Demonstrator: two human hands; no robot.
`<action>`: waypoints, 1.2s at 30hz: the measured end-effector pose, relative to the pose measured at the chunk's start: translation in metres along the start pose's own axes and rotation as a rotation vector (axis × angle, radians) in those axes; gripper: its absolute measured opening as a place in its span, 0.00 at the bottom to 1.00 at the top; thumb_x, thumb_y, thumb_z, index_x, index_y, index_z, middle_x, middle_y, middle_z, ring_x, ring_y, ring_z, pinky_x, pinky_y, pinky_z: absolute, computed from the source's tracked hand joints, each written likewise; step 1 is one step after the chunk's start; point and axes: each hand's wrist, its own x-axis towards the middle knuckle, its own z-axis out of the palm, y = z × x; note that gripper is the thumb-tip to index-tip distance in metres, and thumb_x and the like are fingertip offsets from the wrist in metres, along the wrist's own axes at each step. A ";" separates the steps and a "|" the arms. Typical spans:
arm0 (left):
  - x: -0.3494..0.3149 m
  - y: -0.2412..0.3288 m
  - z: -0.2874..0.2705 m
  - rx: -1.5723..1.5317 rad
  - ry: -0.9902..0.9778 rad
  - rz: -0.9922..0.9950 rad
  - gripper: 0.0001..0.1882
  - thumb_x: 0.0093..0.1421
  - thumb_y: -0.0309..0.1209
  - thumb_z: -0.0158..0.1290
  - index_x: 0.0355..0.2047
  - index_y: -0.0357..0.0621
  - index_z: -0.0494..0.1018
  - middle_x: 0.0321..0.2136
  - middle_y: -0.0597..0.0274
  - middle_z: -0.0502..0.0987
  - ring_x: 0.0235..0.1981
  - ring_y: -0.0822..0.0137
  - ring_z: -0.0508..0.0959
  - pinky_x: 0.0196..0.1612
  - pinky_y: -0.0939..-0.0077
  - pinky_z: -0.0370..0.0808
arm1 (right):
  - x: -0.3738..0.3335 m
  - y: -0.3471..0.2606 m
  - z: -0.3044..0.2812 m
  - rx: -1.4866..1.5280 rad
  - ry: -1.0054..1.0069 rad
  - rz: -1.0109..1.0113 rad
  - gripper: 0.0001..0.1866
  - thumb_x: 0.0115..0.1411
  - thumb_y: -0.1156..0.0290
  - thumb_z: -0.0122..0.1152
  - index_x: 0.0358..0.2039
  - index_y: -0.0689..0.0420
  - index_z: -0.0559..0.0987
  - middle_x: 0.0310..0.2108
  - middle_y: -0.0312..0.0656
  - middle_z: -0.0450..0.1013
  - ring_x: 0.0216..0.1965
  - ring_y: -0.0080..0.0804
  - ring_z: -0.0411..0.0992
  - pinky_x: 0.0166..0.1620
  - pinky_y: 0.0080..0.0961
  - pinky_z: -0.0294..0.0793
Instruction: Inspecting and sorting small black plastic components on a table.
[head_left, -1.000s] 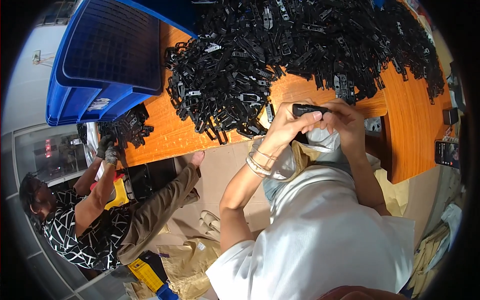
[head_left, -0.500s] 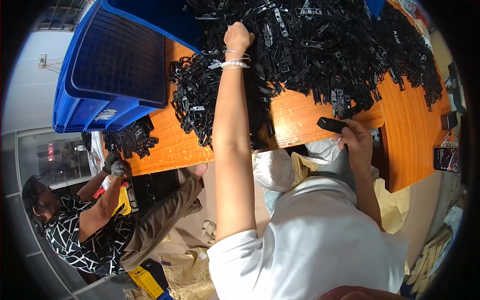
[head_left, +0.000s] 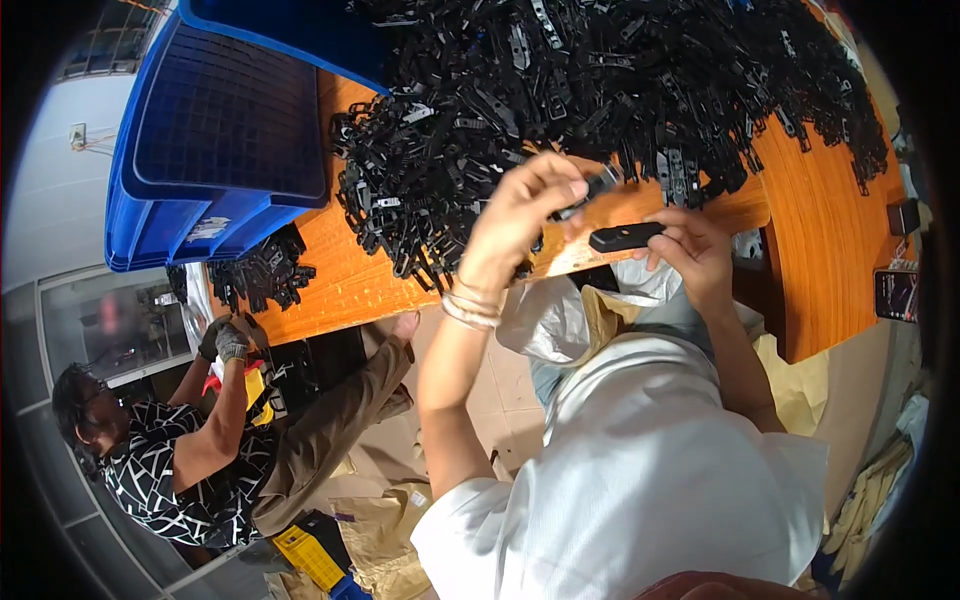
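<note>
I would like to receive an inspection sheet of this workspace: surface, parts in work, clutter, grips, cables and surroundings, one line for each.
Surface: orange-brown table, largely covered by a pile of black parts.
Job's things: black oblong part near the table's front edge; dark part, blurred, details unclear.
Clutter: blue crate at left; brown paper bag on the floor; phone at far right.
Grips: left grip closed on the dark part; right grip closed on the black oblong part.
Cables: thin wires by a wall fitting, far left.
Surroundings: co-worker at left, gloved hands near a smaller black pile.
</note>
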 end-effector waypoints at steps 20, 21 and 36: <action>-0.053 -0.035 0.046 0.825 0.090 0.371 0.18 0.48 0.25 0.54 0.40 0.33 0.67 0.25 0.54 0.74 0.22 0.70 0.75 0.27 0.79 0.71 | -0.008 -0.007 0.013 -0.562 -0.036 -0.229 0.11 0.43 0.81 0.54 0.32 0.62 0.73 0.31 0.42 0.69 0.30 0.30 0.67 0.34 0.21 0.67; -0.053 -0.037 0.047 0.824 0.089 0.370 0.18 0.48 0.25 0.54 0.40 0.33 0.67 0.25 0.54 0.74 0.22 0.70 0.75 0.27 0.79 0.71 | -0.011 -0.002 0.009 -0.578 -0.027 -0.199 0.11 0.44 0.81 0.54 0.32 0.62 0.73 0.31 0.43 0.69 0.30 0.31 0.67 0.34 0.22 0.67; -0.057 -0.070 0.023 1.425 0.732 0.324 0.08 0.47 0.29 0.53 0.26 0.36 0.70 0.21 0.54 0.69 0.24 0.59 0.70 0.25 0.68 0.68 | -0.028 0.021 -0.028 -0.796 -0.069 0.011 0.09 0.45 0.83 0.54 0.30 0.66 0.73 0.27 0.40 0.69 0.25 0.23 0.67 0.29 0.17 0.65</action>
